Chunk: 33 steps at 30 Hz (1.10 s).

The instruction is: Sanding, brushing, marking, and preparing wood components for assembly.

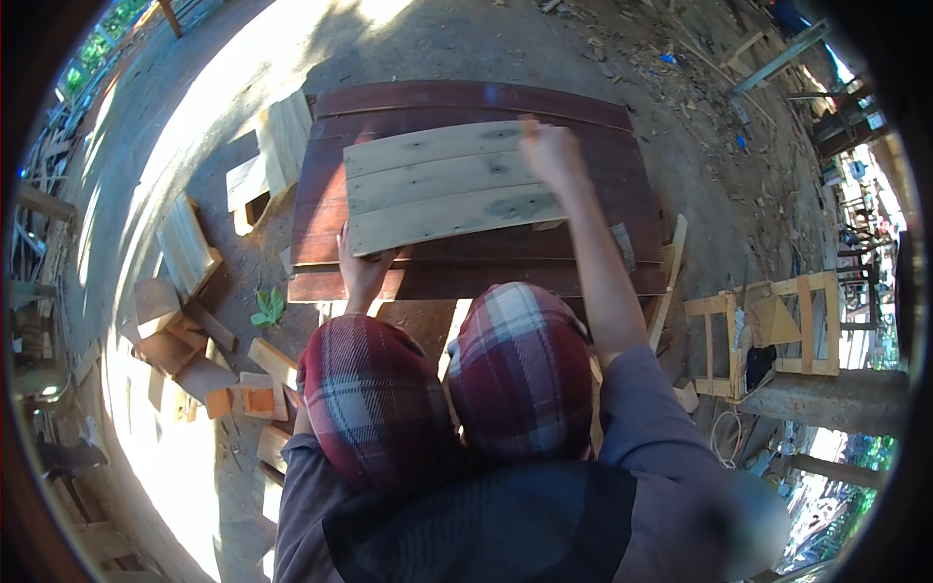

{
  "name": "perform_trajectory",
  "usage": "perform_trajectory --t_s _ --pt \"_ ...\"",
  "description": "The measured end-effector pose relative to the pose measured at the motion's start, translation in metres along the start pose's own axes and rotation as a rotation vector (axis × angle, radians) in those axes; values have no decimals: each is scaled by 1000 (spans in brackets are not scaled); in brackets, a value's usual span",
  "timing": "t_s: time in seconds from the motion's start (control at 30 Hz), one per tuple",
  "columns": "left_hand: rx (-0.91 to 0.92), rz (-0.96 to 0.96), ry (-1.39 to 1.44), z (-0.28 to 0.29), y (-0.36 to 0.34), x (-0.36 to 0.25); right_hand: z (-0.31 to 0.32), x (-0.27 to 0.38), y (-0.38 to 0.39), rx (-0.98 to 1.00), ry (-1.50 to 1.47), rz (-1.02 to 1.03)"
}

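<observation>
A pale wooden panel (437, 189) of a few boards, with dark knots and stains, lies at a slight slant over a dark reddish-brown wooden board surface (476, 95). My left hand (360, 262) grips the panel's lower left corner from beneath, its fingertips partly hidden. My right hand (554, 155) is closed at the panel's upper right corner, where a small orange-brown piece shows at the fingers; I cannot tell exactly what it holds. My knees, in red-and-white plaid cloth (520, 369), are just below the board surface.
Short wooden offcuts (180, 243) and boxy pieces (272, 155) lie on the dirt ground at the left, beside a small green plant (267, 309). At right stand a slatted wooden frame (807, 321) and a concrete ledge (855, 398), with scrap wood behind.
</observation>
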State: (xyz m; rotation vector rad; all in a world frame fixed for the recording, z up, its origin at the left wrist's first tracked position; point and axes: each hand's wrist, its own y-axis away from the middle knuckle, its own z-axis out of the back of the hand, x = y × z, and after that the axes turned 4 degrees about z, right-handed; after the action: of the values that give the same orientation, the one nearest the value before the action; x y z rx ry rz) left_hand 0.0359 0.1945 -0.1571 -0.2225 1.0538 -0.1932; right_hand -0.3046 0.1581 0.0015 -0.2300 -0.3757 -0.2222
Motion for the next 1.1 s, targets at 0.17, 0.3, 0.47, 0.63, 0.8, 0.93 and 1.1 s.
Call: perform_trajectory --t_s 0.17,0.3,0.47,0.63,0.8,0.93,1.1 --pt "9 39 -9 -5 -1 -7 -86 147 43 179 -382 491" --pt "17 156 102 -7 0 0 -134 187 59 333 -1333 365" --pt "9 17 45 -3 -3 -20 -129 115 33 351 -1455 -62" --pt "-12 10 5 4 0 -14 -57 7 25 296 -949 -135" --pt "-17 -27 -59 -6 -6 4 47 -153 15 -56 -560 -320" --pt "7 -10 1 8 -3 -7 55 -104 26 -52 -3 -229" --pt "-38 -18 -84 1 -4 0 -39 62 50 146 17 343"
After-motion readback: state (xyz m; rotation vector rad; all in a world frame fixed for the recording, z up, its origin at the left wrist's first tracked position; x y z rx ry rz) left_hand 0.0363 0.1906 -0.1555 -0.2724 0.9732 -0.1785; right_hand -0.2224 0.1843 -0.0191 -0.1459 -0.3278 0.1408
